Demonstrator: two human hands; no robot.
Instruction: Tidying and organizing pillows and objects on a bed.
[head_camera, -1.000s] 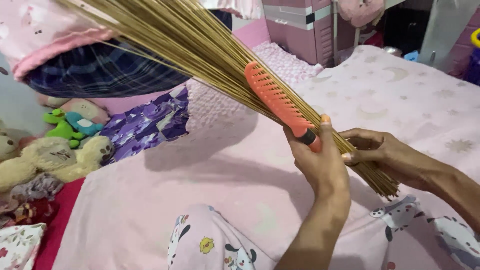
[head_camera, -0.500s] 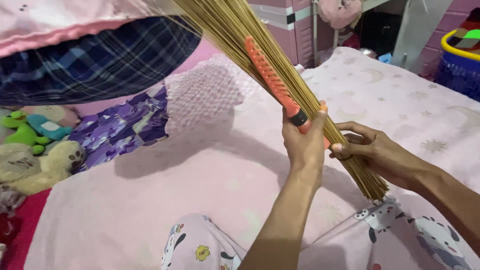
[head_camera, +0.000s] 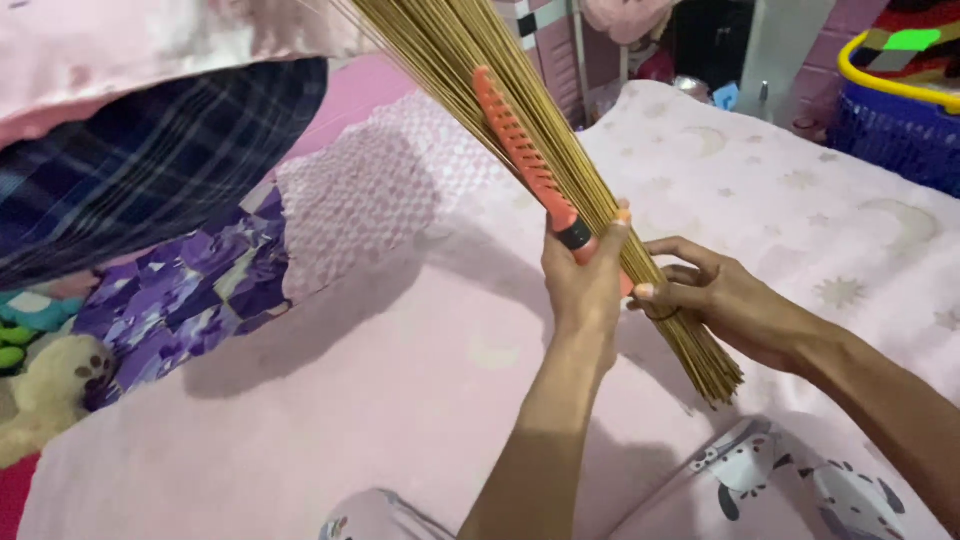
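My left hand grips the handle of an orange comb, whose teeth are pushed into a bundle of thin tan broom sticks. My right hand is closed around the bundle near its cut lower end. The sticks fan up and to the left out of the frame. Both hands hover over a pink bed sheet with pale stars and moons.
A plaid cloth and a purple patterned pillow lie at the left, with plush toys beyond. A blue basket with a yellow rim stands at the back right. My patterned pyjama legs are at the bottom.
The comb has turned edge-on and slid slightly up along the sticks. The view has shifted left and down, so the toys have moved toward the left edge.
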